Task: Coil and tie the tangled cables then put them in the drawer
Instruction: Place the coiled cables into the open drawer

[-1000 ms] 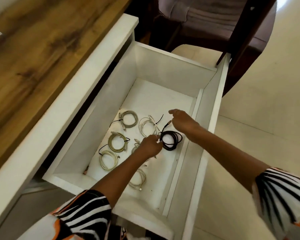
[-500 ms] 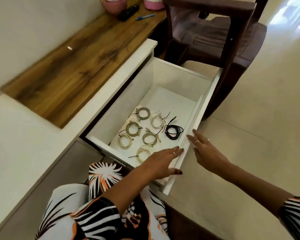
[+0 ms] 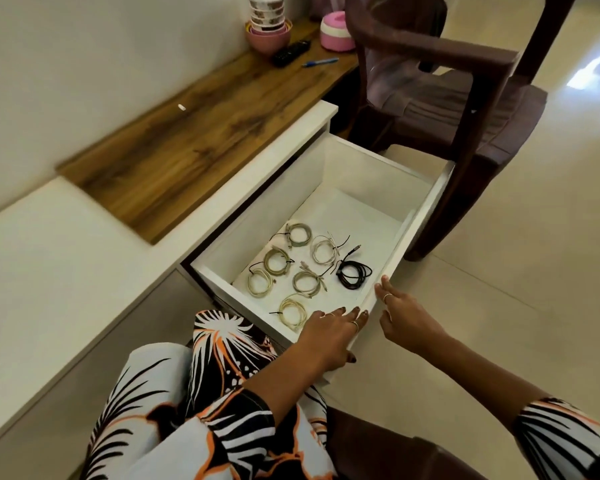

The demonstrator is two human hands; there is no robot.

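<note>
No brand, label or writing can be read on anything here.

The white drawer (image 3: 392,258) is pulled out and holds seven coiled cables on its floor. Six are pale, beige or grey, and one is black. Each is wound into a small round loop and bound with a thin dark tie whose ends stick out. The black cable (image 3: 354,274) lies at the right, near the front panel, with its plug pointing to the far side. The pale coils (image 3: 305,283) lie to its left in rows, apart from one another; the nearest one (image 3: 292,312) is just beside the left hand.

The left hand (image 3: 329,336) rests on the near corner of the drawer, fingers straight and lying over the top edge, thumb on the outer face, holding nothing. The right hand (image 3: 404,315) is at the outer side of the front panel, fingers straight and close together, the tips touching the panel.

On the wooden desk (image 3: 187,140), far away, stand one stack of bowls (image 3: 268,29), one pink container (image 3: 336,36), one remote control (image 3: 291,53) and one blue pen (image 3: 321,62). One brown chair (image 3: 465,98) stands beyond the drawer.
</note>
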